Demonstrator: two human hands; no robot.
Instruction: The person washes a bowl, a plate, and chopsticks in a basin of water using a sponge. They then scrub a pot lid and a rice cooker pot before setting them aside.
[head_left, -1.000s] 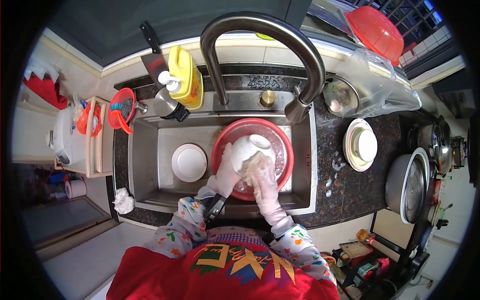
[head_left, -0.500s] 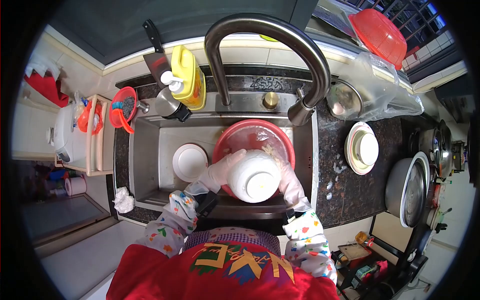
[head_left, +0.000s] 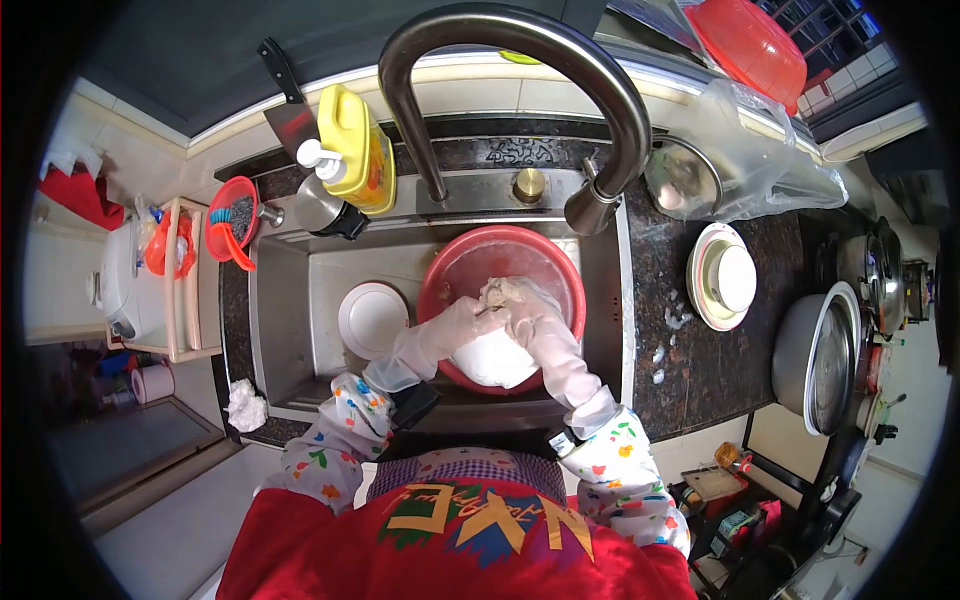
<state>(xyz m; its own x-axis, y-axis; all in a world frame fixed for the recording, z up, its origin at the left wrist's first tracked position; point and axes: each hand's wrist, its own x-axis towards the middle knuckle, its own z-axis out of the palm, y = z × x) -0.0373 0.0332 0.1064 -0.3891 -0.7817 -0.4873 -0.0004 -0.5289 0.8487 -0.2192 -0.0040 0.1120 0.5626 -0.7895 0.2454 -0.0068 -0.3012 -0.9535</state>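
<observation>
In the head view, both my hands wear translucent gloves over the red basin (head_left: 575, 290) in the sink. My left hand (head_left: 455, 328) is closed on the left rim of a white bowl (head_left: 493, 365). The bowl is tilted, with its smooth white side towards me. My right hand (head_left: 535, 315) reaches across the far side of the bowl, its fingers closed round a pale crumpled cloth (head_left: 508, 290) pressed near the rim. The fingertips are partly hidden. Soapy water shows in the basin behind the hands.
A white plate (head_left: 373, 319) lies in the sink left of the basin. The curved faucet (head_left: 520, 25) arches overhead. A yellow detergent bottle (head_left: 355, 150) and cleaver (head_left: 290, 120) stand behind. Stacked bowls (head_left: 735, 280) and a metal pot (head_left: 800, 360) are on the right.
The bowl has turned in my hands, so its foot ring no longer faces me. My right hand has moved from the bowl's right side up and left, over its far rim.
</observation>
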